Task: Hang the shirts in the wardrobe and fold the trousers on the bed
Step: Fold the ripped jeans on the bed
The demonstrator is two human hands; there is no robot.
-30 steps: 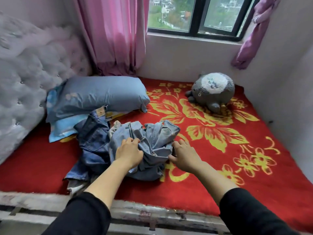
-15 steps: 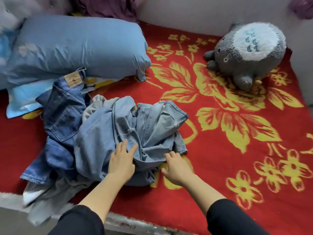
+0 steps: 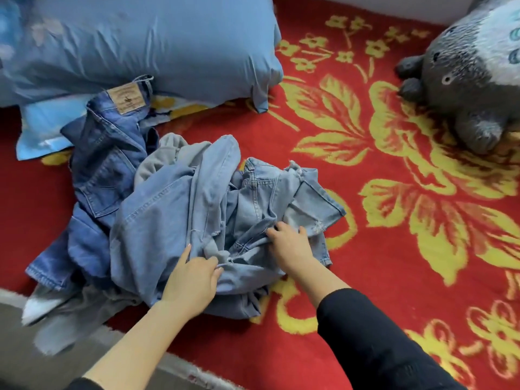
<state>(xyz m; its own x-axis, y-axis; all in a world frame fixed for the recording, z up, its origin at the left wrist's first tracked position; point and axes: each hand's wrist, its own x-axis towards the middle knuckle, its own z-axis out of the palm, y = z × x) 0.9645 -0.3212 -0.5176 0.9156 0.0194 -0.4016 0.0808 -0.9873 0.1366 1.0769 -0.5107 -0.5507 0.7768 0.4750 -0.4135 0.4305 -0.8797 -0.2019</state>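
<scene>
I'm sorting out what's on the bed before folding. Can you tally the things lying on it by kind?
Denim trousers: 2, light blue jeans under both hands and dark blue jeans
Grey garment, mostly buried in the pile: 1
Pillows: 2, blue pillow on a patterned pillow
Plush toys: 1, grey plush
Total: 6

The grey plush toy (image 3: 475, 88) was cut off by the right and top edges, and the blue pillow (image 3: 146, 43) ran past the top and left edges. The fingertips (image 3: 277, 229) of the right hand (image 3: 291, 246) were buried in the folds of the light denim trousers (image 3: 174, 218). Those trousers covered much of the darker jeans (image 3: 104, 164), and the cloth hanging off the bed's edge was blurred.
</scene>
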